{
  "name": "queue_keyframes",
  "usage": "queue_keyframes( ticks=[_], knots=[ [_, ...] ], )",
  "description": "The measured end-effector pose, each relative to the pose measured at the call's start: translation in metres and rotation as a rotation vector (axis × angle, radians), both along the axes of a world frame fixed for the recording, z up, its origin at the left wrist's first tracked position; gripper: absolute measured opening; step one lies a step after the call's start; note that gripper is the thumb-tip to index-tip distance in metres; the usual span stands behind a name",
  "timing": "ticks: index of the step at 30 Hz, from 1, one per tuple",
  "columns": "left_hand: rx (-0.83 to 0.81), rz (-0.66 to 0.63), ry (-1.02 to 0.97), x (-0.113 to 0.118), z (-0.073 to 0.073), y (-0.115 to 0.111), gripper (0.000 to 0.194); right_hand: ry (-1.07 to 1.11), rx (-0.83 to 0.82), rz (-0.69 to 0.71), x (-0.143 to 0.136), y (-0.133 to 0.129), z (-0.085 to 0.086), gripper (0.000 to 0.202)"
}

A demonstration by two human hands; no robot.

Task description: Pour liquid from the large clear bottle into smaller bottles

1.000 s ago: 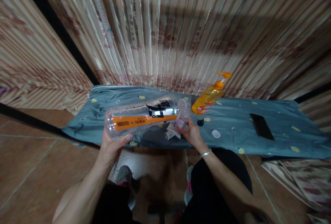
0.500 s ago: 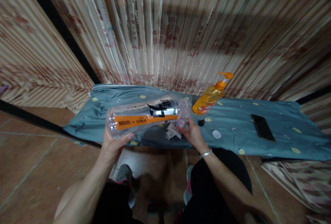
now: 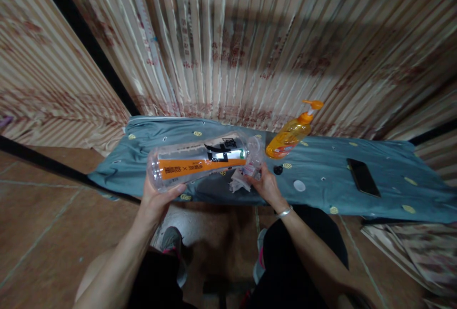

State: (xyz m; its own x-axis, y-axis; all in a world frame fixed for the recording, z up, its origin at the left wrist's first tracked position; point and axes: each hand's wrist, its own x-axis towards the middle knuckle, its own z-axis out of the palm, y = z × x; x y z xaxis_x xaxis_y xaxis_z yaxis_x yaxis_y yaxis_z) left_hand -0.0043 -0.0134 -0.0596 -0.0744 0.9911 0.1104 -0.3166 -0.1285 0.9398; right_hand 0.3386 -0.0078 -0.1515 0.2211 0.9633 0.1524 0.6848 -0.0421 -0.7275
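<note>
My left hand (image 3: pixel 157 197) is wrapped under the base of a large clear plastic bottle (image 3: pixel 200 159) with an orange and black label. The bottle lies nearly sideways, tilted, its mouth end toward the right. My right hand (image 3: pixel 264 183) is closed around a small clear bottle (image 3: pixel 253 166) with a pale label. The two bottles come together at the large one's mouth; whether they touch there I cannot tell. Beneath them is a crumpled white tissue (image 3: pixel 239 181), close to my right fingers. A black cap (image 3: pixel 277 170) and a round white lid (image 3: pixel 299 185) lie right of my right hand.
An orange pump bottle (image 3: pixel 288 136) stands at the back of the narrow bench, which is covered with a blue-green cloth (image 3: pixel 321 161). A dark phone (image 3: pixel 363 176) lies farther right. A striped curtain (image 3: pixel 228 47) hangs behind, and a black bar (image 3: pixel 82 37) slants at left.
</note>
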Motion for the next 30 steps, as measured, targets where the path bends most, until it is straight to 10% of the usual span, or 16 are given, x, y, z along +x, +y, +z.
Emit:
queue_keyframes(
  ticks=[11, 30],
  knots=[
    [0.014, -0.034, 0.01, -0.0045, -0.0059, 0.0021, 0.091, -0.03, 0.005, 0.009, 0.0017, 0.0006, 0.0002, 0.041],
    [-0.01, -0.007, 0.02, -0.0023, -0.0007, -0.0004, 0.113, -0.055, 0.033, -0.006, 0.0017, 0.0007, -0.0036, 0.045]
  ],
)
